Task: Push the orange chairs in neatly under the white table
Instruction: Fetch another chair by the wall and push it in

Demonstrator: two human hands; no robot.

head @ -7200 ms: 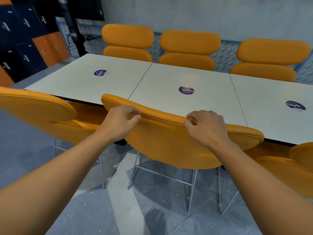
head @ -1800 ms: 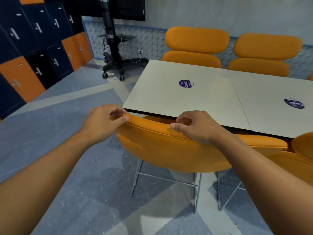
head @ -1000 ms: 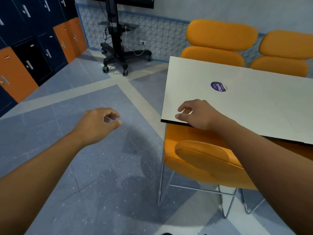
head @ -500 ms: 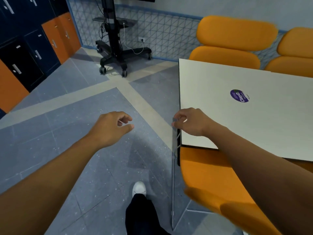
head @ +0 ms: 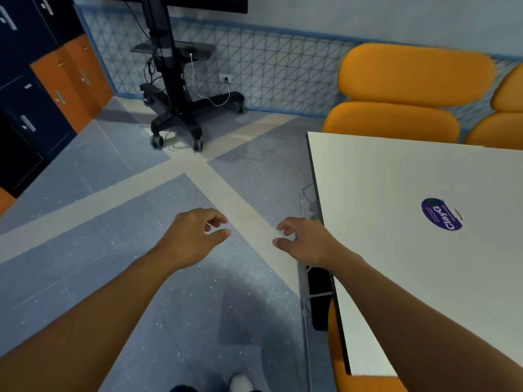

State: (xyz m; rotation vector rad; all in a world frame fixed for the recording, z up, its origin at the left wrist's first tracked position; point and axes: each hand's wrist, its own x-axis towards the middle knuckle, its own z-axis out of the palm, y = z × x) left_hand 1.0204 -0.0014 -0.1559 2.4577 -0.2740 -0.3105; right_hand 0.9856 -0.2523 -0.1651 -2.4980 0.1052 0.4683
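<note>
Three orange chairs show from where I stand at the short end of the white table [head: 396, 250]. One near chair [head: 365, 381] sits tucked beneath the near corner, only a sliver of its seat and backrest peeking out past the black table edge. A far chair [head: 407, 91] stands on the opposite side, its two fat cushions rising above the tabletop, and another chair [head: 506, 114] just beside it is cut off at the frame's right edge.

Neither hand holds anything: my left hand [head: 192, 239] hangs over the floor with fingers loosely curled, and my right hand [head: 307, 241] hovers just beside the table's edge, fingers half bent; I cannot tell if it brushes that edge.

I judge this a walk between chairs, rounding the end of the table toward the far side. Next I would need both hands on a far backrest, pushing straight so the legs do not skew.

Those cushions look padded and rounded, matte fabric. Smooth and flat, the tabletop carries a round purple sticker [head: 441, 214]. Speckled grey floor [head: 113, 222] with pale bands lies below, and a black wheeled stand [head: 175, 108] is parked by the mesh-patterned wall, well apart.
</note>
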